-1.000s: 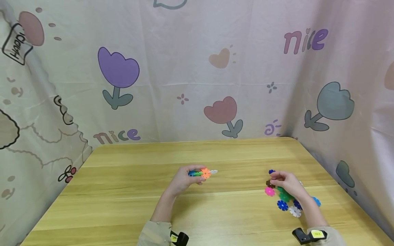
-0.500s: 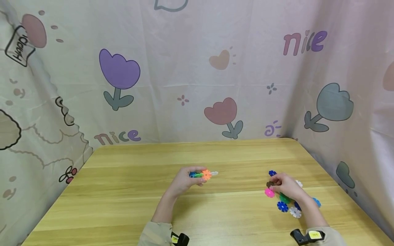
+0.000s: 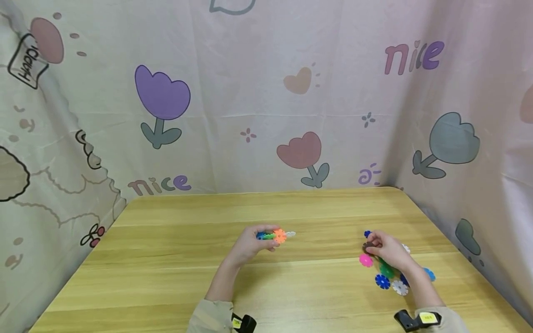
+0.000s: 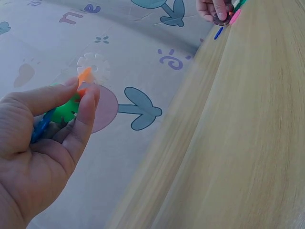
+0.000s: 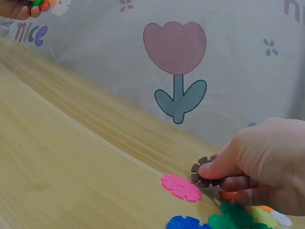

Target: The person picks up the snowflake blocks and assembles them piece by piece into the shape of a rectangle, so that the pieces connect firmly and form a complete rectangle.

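My left hand [image 3: 244,246] grips a short chain of joined plastic snowflake discs above the table. In the left wrist view, a blue disc [image 4: 43,125] sits against the palm, a green disc [image 4: 65,110] follows, and thumb and fingertips pinch an orange disc [image 4: 85,76]. A whitish translucent disc [image 4: 94,67] sticks out at the far end. Over the loose discs at the right, my right hand [image 3: 391,252] pinches a brown snowflake disc [image 5: 205,183] between thumb and fingers, tilted up. A pink disc [image 5: 181,187] lies right beside it.
Around and under the right hand lie several loose discs, among them a green one [image 5: 231,217], a dark blue one [image 3: 382,281], a white one [image 3: 400,287] and a light blue one [image 3: 429,274]. The wooden table [image 3: 166,259] meets a printed cloth [image 3: 233,152] at its back.
The right hand's fingers have closed on the brown disc and tilted it up from among the others. The left hand holds its chain nearly still.
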A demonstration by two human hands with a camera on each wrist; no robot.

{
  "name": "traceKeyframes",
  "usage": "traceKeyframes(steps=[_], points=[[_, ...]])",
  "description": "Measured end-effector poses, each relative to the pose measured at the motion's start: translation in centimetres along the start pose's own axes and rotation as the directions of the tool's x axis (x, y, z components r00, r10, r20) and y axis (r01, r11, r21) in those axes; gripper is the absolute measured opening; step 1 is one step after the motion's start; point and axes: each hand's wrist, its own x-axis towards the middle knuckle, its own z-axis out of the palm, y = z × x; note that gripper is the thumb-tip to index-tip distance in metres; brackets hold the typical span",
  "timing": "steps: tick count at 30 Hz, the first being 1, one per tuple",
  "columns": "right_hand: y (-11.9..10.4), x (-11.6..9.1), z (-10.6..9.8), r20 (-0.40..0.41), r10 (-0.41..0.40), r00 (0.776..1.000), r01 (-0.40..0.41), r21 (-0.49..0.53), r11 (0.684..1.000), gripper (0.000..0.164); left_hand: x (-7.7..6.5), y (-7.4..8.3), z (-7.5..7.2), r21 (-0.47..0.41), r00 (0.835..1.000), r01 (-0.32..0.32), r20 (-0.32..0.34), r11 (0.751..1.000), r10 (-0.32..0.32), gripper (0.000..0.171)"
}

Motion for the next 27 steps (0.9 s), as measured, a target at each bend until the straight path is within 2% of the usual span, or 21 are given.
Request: traceKeyframes(steps=[5,10,15,20,24,27], points=[[-1.0,0.2,0.0,-0.05,-0.034,0.998,0.033,-0.011,0.999,0.016,0.0,0.1,0.0,-0.003,1.0,-0.002,-0.001,1.0,0.002,0.038],[-2.7,0.8,0.4,-0.063,-0.079,0.995,0.082,0.04,0.996,0.014,0.0,0.2,0.0,0.011,1.0,0.001,0.004,1.0,-0.001,0.037],[-4.6,1.6,1.3,-0.002,-0.095,0.995,0.094,0.193,0.977,0.015,0.0,0.1,0.0,0.014,1.0,-0.004,0.013,1.0,0.004,0.038],[-6.5,2.2,2.3,0.065,-0.118,0.991,0.09,0.33,0.94,0.014,0.0,0.0,0.1,0.011,1.0,-0.011,0.021,1.0,0.011,0.039],[-7.8,2.7,3.1,0.105,-0.163,0.981,0.11,0.391,0.914,0.014,-0.1,0.1,0.1,0.001,1.0,-0.007,0.023,1.0,0.007,0.04],[-8.8,2.9,3.8,0.115,-0.181,0.977,0.121,0.402,0.908,0.017,0.0,0.0,0.1,-0.005,1.0,-0.007,0.023,1.0,0.007,0.04]])
